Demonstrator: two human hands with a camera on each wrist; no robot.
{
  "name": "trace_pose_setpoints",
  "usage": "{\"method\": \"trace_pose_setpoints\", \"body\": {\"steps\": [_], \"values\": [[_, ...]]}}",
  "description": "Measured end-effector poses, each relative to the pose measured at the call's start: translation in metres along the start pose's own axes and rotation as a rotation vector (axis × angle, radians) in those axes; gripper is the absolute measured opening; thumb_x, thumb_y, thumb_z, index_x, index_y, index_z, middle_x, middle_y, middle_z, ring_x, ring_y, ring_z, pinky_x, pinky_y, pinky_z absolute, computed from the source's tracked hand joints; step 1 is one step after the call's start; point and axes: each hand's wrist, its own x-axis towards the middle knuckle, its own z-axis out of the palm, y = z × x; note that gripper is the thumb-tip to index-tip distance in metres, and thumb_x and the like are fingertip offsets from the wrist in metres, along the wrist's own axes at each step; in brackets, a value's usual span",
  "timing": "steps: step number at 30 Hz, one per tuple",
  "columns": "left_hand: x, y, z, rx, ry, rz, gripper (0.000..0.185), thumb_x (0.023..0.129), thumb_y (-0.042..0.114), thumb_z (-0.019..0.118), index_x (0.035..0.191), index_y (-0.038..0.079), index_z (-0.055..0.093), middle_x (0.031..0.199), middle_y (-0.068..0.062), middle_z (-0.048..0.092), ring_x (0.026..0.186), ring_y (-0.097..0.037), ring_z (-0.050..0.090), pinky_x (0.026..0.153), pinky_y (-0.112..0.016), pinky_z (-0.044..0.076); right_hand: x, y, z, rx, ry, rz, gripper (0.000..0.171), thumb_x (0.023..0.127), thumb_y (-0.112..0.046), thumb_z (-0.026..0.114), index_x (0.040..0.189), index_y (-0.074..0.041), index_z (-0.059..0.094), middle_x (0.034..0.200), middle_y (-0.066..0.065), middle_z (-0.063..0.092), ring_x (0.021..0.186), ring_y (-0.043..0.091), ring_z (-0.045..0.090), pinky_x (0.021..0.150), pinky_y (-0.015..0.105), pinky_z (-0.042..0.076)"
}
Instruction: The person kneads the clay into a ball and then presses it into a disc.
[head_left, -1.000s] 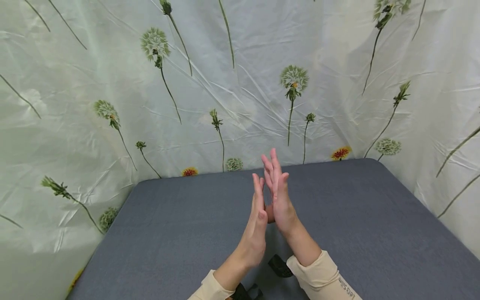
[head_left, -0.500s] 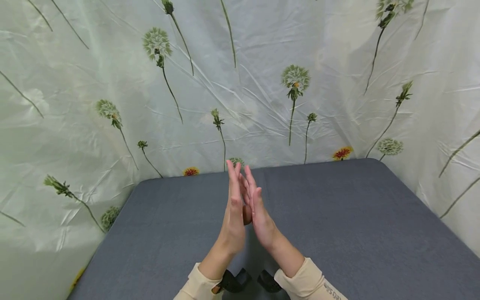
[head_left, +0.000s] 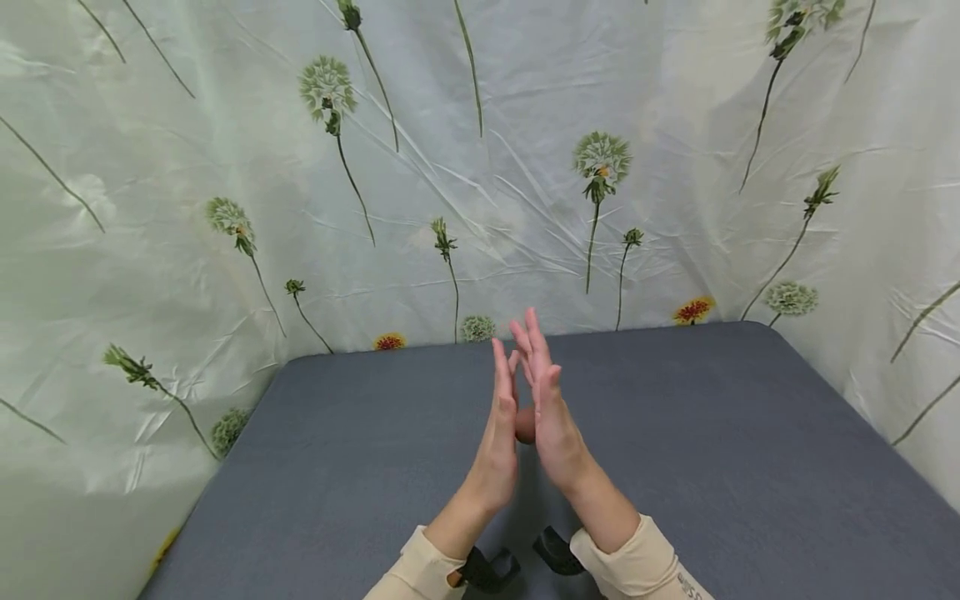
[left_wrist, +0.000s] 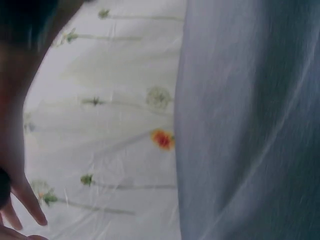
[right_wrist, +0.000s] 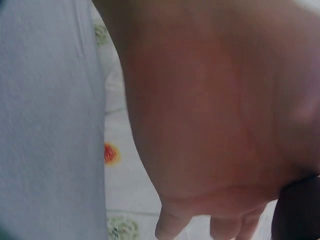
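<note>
A small brown rounded lump [head_left: 526,425], like a ball of clay, sits between two flat palms above the middle of the table. My left hand [head_left: 496,454] presses it from the left with straight fingers pointing up and away. From the right, my right hand [head_left: 557,437] presses it, its fingertips reaching a little farther forward than the left ones. Both palms partly cover the lump. In the right wrist view the lump [right_wrist: 299,212] appears dark beside the palm, and in the left wrist view only a dark edge of the lump [left_wrist: 4,189] shows.
A grey cloth-covered table [head_left: 360,467] lies under the hands. Behind and at the sides hangs a pale curtain [head_left: 517,183] printed with dandelions and flowers. Black straps [head_left: 558,552] hang below the wrists, by the rolled cream sleeves [head_left: 633,554].
The palms slide against each other around the lump: half a second ago the left hand was farther forward, now the right one is. Both hands swung left, then partly back right.
</note>
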Motion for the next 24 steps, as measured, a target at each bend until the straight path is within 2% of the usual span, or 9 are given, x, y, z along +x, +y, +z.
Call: {"method": "trace_pose_setpoints", "body": {"steps": [5,9,11,15,18,24], "values": [[-0.009,0.009,0.018,0.037,-0.077,0.045,0.072,0.112,0.063,0.002,0.17,0.027,-0.021,0.181,0.0,-0.017,0.168,-0.031,-0.011,0.124,-0.081,0.0,0.005,0.0,-0.018,0.006,0.049,0.007,0.091,0.103,-0.083,0.01,0.175,-0.028,-0.004,0.182,0.011,0.012,0.169,0.041,0.005,0.131,0.069,0.002],[-0.013,0.017,0.02,0.076,-0.097,0.077,0.075,0.111,0.065,0.002,0.17,0.026,-0.021,0.18,0.004,-0.019,0.168,-0.031,-0.015,0.123,-0.082,0.003,0.006,0.002,-0.022,0.061,0.031,0.04,0.089,0.103,-0.083,0.01,0.174,-0.031,-0.007,0.183,0.009,0.007,0.17,0.036,0.0,0.132,0.068,0.001],[-0.013,0.021,0.017,0.087,-0.079,0.093,0.075,0.111,0.065,0.002,0.17,0.026,-0.021,0.18,0.004,-0.019,0.168,-0.029,-0.015,0.123,-0.082,0.002,0.006,0.006,-0.02,0.083,0.006,0.061,0.09,0.102,-0.084,0.009,0.174,-0.032,-0.009,0.183,0.009,0.004,0.17,0.037,-0.001,0.131,0.07,0.003],[-0.009,0.027,0.004,0.103,-0.007,0.138,0.076,0.109,0.069,0.0,0.171,0.029,-0.02,0.181,0.003,-0.014,0.169,-0.03,-0.011,0.124,-0.081,0.001,0.004,0.014,-0.007,0.082,-0.055,0.088,0.09,0.103,-0.081,0.004,0.174,-0.026,-0.012,0.183,0.012,0.0,0.169,0.039,0.001,0.13,0.072,0.005],[-0.004,0.029,-0.008,0.109,0.054,0.147,0.081,0.106,0.075,0.0,0.171,0.031,-0.018,0.182,0.001,-0.007,0.169,-0.032,-0.006,0.125,-0.079,0.002,0.001,0.019,0.005,0.073,-0.104,0.088,0.089,0.105,-0.076,0.001,0.173,-0.02,-0.013,0.183,0.011,-0.003,0.169,0.037,0.0,0.132,0.068,0.004],[0.008,0.024,-0.027,0.037,0.116,0.046,0.091,0.1,0.085,0.002,0.17,0.031,-0.021,0.183,-0.002,-0.001,0.17,-0.03,-0.004,0.128,-0.076,-0.001,-0.006,0.018,0.02,0.075,-0.173,0.067,0.081,0.109,-0.069,-0.002,0.173,-0.021,-0.014,0.183,0.009,-0.006,0.17,0.034,-0.003,0.132,0.067,0.0]]}}
